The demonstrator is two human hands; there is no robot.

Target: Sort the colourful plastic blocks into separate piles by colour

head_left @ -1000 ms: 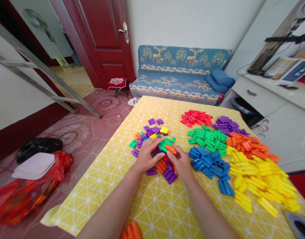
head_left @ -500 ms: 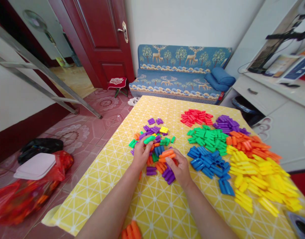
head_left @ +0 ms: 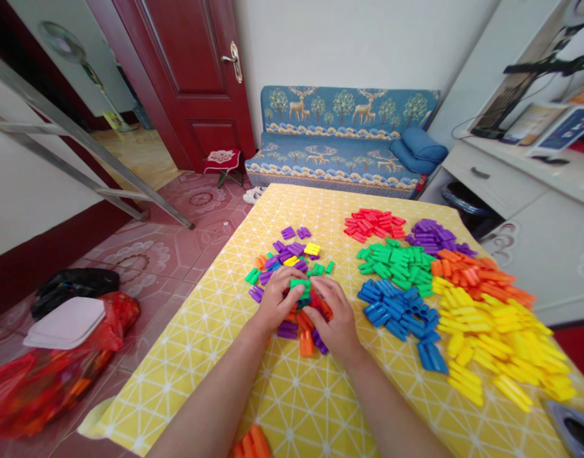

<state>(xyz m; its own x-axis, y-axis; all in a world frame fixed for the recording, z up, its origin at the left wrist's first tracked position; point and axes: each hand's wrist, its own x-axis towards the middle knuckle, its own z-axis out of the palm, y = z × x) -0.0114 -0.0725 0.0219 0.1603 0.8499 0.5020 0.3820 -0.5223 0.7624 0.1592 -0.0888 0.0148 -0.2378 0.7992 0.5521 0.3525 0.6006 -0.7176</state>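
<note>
My left hand point(head_left: 277, 300) is closed on a green plastic block made of joined tubes point(head_left: 299, 286), its thumb laid across the near side. Just right of that block, my right hand point(head_left: 337, 321) has thumb and fingers apart, with nothing gripped that I can see. Both hands hover over a mixed heap of tube blocks. An orange block point(head_left: 306, 343) lies at the heap's near side, below the hands. Purple blocks point(head_left: 298, 249) and a yellow block point(head_left: 312, 249) lie beyond my left hand. The hands hide the heap's middle.
Sorted piles cover the table's right side: red point(head_left: 374, 224), green point(head_left: 397, 262), purple point(head_left: 432, 235), blue point(head_left: 399, 308), orange point(head_left: 480, 277) and yellow point(head_left: 506, 337). Another orange block point(head_left: 252, 442) lies at the near edge. A sofa point(head_left: 342, 143) stands behind the table point(head_left: 196, 356).
The orange block has left my right hand and lies on the heap's near side. My left hand has turned and moved slightly nearer with the green block; my right fingers have spread beside it.
</note>
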